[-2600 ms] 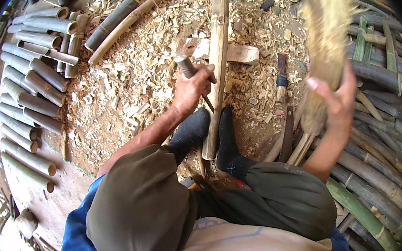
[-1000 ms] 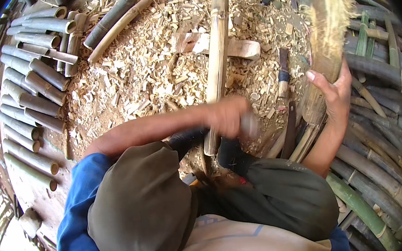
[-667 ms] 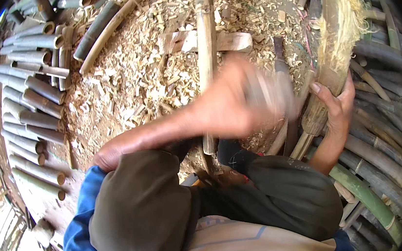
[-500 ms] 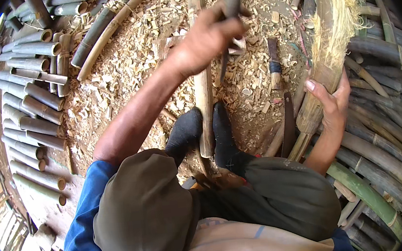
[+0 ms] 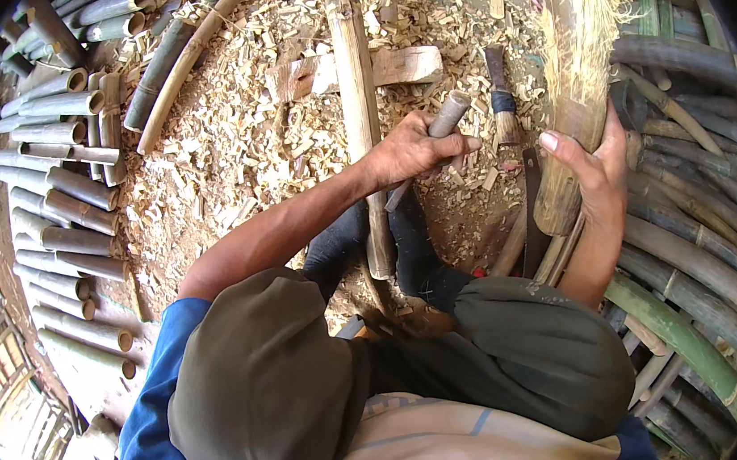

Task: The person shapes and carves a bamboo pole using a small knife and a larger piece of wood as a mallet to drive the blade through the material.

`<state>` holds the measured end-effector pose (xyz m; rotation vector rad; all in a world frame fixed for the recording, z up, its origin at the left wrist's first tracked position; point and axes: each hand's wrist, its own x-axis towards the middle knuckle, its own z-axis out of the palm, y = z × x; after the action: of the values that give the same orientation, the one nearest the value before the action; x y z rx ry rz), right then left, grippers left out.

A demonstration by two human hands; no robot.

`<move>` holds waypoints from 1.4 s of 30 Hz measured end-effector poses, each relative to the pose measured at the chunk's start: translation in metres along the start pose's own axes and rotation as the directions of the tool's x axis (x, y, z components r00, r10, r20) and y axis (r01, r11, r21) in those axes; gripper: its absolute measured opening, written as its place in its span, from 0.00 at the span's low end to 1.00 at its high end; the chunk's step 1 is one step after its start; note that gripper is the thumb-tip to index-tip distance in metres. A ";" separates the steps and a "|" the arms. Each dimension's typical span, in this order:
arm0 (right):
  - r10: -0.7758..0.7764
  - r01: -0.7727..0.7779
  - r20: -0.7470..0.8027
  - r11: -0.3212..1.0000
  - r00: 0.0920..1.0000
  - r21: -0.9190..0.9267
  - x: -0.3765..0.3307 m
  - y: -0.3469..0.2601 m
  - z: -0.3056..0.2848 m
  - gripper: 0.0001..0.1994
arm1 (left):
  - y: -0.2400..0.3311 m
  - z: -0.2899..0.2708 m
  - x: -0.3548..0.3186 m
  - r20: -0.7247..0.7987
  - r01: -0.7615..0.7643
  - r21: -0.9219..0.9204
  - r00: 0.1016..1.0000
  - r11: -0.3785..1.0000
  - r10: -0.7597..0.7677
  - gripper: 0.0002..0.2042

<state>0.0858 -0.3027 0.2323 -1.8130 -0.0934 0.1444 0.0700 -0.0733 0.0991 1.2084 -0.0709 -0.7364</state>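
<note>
On shavings | left hand point(image 5: 409, 149) grips tool handle point(image 5: 448, 115) | right hand point(image 5: 592, 175) clasps frayed bamboo point(image 5: 575, 73)

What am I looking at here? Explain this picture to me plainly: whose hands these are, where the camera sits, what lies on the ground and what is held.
The camera is worn on a person's head and looks straight down, so you see their own knees, dark socked feet and both arms; its wide lens bends straight edges near the rim. The left hand grips a tool handle, a short grey rod, over a long bamboo pole that runs away between the feet. The right hand steadies a frayed, split bamboo piece that leans up at the right. The ground is covered in pale wood shavings. Cut bamboo tubes lie stacked at the left, curved bamboo poles at the right. A small brush lies near the handle.
</note>
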 end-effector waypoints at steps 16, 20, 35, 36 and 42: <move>0.031 -0.032 0.007 0.999 0.999 0.036 -0.001 -0.001 0.010 0.35 | 0.004 0.000 0.000 0.120 0.077 0.051 0.989 0.996 -0.082 0.13; 0.092 -0.093 0.028 0.995 0.995 0.028 -0.001 -0.005 0.010 0.36 | 0.003 -0.001 -0.002 0.124 0.097 0.073 0.987 0.993 -0.106 0.10; 0.143 -0.005 0.289 0.902 0.946 -0.432 0.015 0.016 0.000 0.46 | -0.005 -0.012 -0.017 0.098 0.011 0.117 0.995 0.993 -0.022 0.11; 0.144 -0.037 0.273 0.931 0.951 -0.364 0.019 -0.009 -0.003 0.45 | -0.008 -0.014 -0.016 0.086 0.027 0.105 0.996 0.994 -0.036 0.10; -0.204 0.204 -0.085 0.979 0.975 -0.006 0.027 -0.058 -0.054 0.27 | -0.003 -0.008 -0.009 0.122 0.018 0.029 0.992 0.999 -0.021 0.09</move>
<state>0.1214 -0.3364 0.3003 -1.7920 -0.2178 -0.0782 0.0648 -0.0624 0.0960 1.1913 -0.1719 -0.8288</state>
